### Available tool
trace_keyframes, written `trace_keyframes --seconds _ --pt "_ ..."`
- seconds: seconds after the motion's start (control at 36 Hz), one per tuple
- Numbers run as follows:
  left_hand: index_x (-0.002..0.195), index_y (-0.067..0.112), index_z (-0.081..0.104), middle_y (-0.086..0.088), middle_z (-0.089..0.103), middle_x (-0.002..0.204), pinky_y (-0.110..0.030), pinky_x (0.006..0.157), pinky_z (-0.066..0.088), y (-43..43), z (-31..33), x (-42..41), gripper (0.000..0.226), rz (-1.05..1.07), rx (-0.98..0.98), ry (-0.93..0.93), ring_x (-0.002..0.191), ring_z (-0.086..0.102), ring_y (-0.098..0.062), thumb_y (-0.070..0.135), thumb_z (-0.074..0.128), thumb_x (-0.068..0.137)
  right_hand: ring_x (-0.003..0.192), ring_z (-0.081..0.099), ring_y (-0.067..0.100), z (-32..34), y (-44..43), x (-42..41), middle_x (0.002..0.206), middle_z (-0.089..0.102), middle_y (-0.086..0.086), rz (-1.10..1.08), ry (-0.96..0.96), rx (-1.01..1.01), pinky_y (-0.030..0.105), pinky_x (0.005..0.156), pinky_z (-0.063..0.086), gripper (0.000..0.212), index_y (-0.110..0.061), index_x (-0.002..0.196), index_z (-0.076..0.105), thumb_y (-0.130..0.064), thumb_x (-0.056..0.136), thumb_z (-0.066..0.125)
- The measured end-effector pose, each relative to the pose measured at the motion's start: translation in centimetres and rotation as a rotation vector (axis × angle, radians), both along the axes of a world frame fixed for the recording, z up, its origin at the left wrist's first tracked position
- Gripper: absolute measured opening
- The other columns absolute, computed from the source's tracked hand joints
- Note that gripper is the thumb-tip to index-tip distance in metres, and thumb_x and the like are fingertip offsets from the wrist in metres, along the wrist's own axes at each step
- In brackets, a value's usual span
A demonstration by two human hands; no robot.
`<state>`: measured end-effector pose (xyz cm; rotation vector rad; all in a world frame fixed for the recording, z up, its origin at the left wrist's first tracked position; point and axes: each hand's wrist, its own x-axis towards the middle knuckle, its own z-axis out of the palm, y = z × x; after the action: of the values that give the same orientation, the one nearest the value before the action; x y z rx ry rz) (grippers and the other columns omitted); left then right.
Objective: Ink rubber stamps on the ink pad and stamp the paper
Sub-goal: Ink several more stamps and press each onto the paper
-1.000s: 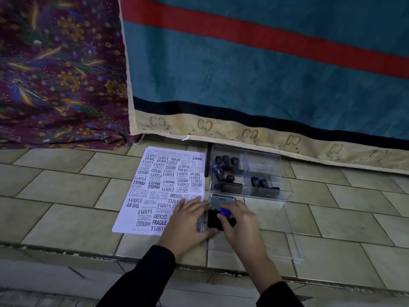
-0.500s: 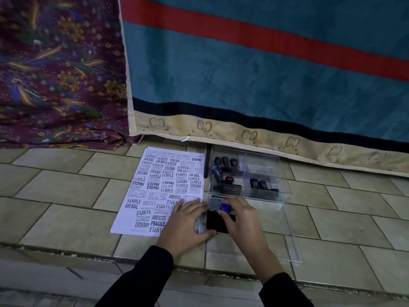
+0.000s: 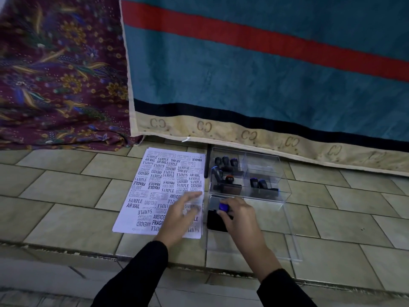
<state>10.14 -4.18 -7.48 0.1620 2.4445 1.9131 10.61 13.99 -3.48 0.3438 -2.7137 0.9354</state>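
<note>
Left hand (image 3: 179,218) now sliding left-far across paper (image 3: 155,191), fingers spread, blurred, no longer beside ink pad (image 3: 215,221). Right hand (image 3: 238,216) staying clamped on blue-topped stamp (image 3: 223,207), pressing it onto ink pad on tiled floor (image 3: 66,209). Clear box (image 3: 265,171) of stamps sitting just beyond, unchanged.

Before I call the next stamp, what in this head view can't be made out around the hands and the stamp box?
- Left hand: motion-blurred over the paper; whether it touches the sheet is unclear.
- Blue-handled stamp: its face is hidden by the right hand and the dark ink pad.
- Stamps in the clear box: their wording is too small and dark to read.
- Paper's near right corner: covered by the left hand.
</note>
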Motion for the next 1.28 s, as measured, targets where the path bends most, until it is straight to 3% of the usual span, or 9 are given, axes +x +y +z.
trace_keyframes --seconds 0.08,0.19,0.31,0.42,0.53,0.61,0.78,0.92,1.28 --pt "0.120 0.039 0.059 0.022 0.057 0.133 -0.038 0.108 0.033 -1.9 2.1 0.0 0.028 0.134 0.236 0.001 0.126 0.048 0.001 0.024 0.048 0.099 0.083 0.064 0.021 0.5 0.0 -0.3 0.102 0.064 0.009 -0.014 -0.020 0.012 0.035 0.077 0.056 0.024 -0.008 0.107 0.066 -0.012 0.083 0.068" --pt "0.121 0.026 0.062 0.016 0.063 0.129 -0.021 0.100 0.041 -6.9 3.6 -0.2 0.028 0.322 0.253 0.163 0.123 0.053 0.000 0.016 0.044 0.102 0.075 0.066 0.016 1.7 -1.6 -0.6 0.095 0.064 0.007 -0.017 0.014 -0.105 0.026 0.072 0.058 0.021 -0.011 0.101 0.068 -0.015 0.080 0.072" --pt "0.116 0.032 0.062 0.023 0.067 0.114 -0.021 0.088 0.046 -13.6 2.1 -0.7 0.032 0.395 -0.105 0.160 0.107 0.060 0.001 0.012 0.042 0.102 0.077 0.063 0.007 2.6 -6.6 -1.1 0.095 0.065 0.003 0.104 -0.023 -0.217 0.003 0.074 0.050 0.026 -0.010 0.103 0.067 -0.018 0.079 0.073" --pt "0.129 0.009 0.059 -0.011 0.054 0.141 -0.046 0.111 0.034 -18.5 -1.3 -1.8 0.040 0.282 -0.706 0.210 0.135 0.044 -0.029 -0.006 0.046 0.095 0.089 0.063 0.018 2.6 -12.6 -1.6 0.102 0.066 0.010 0.260 -0.117 -0.248 0.032 0.084 0.056 0.024 -0.009 0.106 0.066 -0.013 0.082 0.067" --pt "0.136 0.020 0.055 -0.006 0.048 0.147 -0.053 0.113 0.025 -19.0 -3.0 -2.0 0.046 0.185 -0.895 0.170 0.141 0.036 -0.026 0.001 0.050 0.094 0.094 0.060 0.028 2.0 -16.7 -2.2 0.103 0.064 0.016 0.334 -0.129 -0.158 0.033 0.086 0.049 0.023 -0.007 0.106 0.065 -0.016 0.084 0.064" --pt "0.134 0.019 0.056 -0.007 0.052 0.144 -0.056 0.109 0.028 -18.7 -3.2 -2.0 0.041 0.218 -0.897 0.214 0.138 0.042 -0.028 0.012 0.047 0.095 0.091 0.058 0.029 1.8 -18.2 -2.5 0.099 0.064 0.018 0.358 -0.136 -0.126 0.032 0.081 0.044 0.020 -0.005 0.103 0.066 -0.014 0.085 0.063" --pt "0.134 0.017 0.057 -0.009 0.051 0.144 -0.055 0.110 0.026 -18.6 -2.9 -1.9 0.047 0.221 -0.869 0.211 0.139 0.040 -0.029 -0.001 0.056 0.091 0.092 0.058 0.032 1.7 -19.4 -3.0 0.098 0.064 0.020 0.413 -0.194 -0.024 0.040 0.083 0.048 0.023 -0.004 0.107 0.066 -0.012 0.085 0.062" --pt "0.132 0.017 0.059 -0.007 0.051 0.145 -0.053 0.113 0.023 -18.5 -2.8 -1.8 0.044 0.235 -0.846 0.210 0.140 0.039 -0.026 0.000 0.055 0.092 0.094 0.056 0.031 1.5 -19.3 -2.9 0.099 0.062 0.019 0.462 -0.182 0.021 0.035 0.085 0.047 0.032 -0.011 0.119 0.062 -0.010 0.087 0.060" --pt "0.134 0.012 0.056 -0.006 0.048 0.147 -0.046 0.113 0.017 -18.5 -2.8 -1.9 0.052 0.239 -0.848 0.206 0.141 0.037 -0.025 -0.006 0.056 0.086 0.092 0.056 0.034 1.7 -20.1 -2.5 0.101 0.058 0.019 0.510 -0.186 0.059 0.037 0.081 0.048 0.036 -0.011 0.122 0.058 -0.004 0.088 0.055"
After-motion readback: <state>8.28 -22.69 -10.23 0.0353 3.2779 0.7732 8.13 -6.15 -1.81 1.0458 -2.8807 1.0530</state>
